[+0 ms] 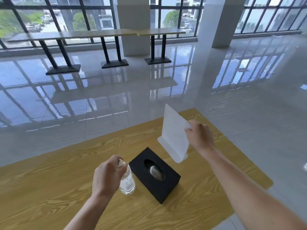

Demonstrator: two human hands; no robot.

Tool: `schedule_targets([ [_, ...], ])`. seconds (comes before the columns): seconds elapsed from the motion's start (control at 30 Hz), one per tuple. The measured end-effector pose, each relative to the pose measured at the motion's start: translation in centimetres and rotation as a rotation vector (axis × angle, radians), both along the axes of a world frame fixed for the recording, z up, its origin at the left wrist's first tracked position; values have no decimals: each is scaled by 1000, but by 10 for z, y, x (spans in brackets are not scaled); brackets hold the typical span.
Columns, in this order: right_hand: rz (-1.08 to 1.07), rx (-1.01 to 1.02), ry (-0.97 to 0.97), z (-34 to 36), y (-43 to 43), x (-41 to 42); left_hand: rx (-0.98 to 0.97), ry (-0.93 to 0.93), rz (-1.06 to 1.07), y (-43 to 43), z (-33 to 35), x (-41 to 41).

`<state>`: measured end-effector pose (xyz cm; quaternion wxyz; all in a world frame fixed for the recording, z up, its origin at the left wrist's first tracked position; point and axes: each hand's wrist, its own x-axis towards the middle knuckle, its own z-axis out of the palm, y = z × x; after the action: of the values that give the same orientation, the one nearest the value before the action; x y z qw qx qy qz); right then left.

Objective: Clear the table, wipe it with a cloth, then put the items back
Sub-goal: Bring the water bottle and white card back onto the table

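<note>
A yellow wood-grain table (pixel 49 188) fills the lower half of the head view. My left hand (pixel 108 175) grips the neck of a clear water bottle (pixel 127 183) with a white cap, which stands upright on the table. Right of it lies a black tissue box (pixel 155 175) with an oval opening. My right hand (pixel 199 136) holds the top right edge of a frosted white sign holder (pixel 173 135), tilted, its base close to the table behind the box. No cloth is in sight.
The table's far edge and right corner (pixel 269 183) border a glossy tiled floor (pixel 149 97). Long tables on black pedestal legs (pixel 114 47) stand by the windows far back, with two white pillars (pixel 216 22) beside them.
</note>
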<state>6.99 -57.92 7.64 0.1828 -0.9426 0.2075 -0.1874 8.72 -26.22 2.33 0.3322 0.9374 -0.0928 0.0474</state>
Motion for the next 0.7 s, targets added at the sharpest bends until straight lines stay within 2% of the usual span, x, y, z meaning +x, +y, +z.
schedule_targets([
  [0.43, 126, 31, 55, -21, -60, 21, 31, -14, 164, -37, 4, -37],
  [0.7, 140, 38, 63, -27, -60, 11, 225, -59, 84, -40, 4, -33],
])
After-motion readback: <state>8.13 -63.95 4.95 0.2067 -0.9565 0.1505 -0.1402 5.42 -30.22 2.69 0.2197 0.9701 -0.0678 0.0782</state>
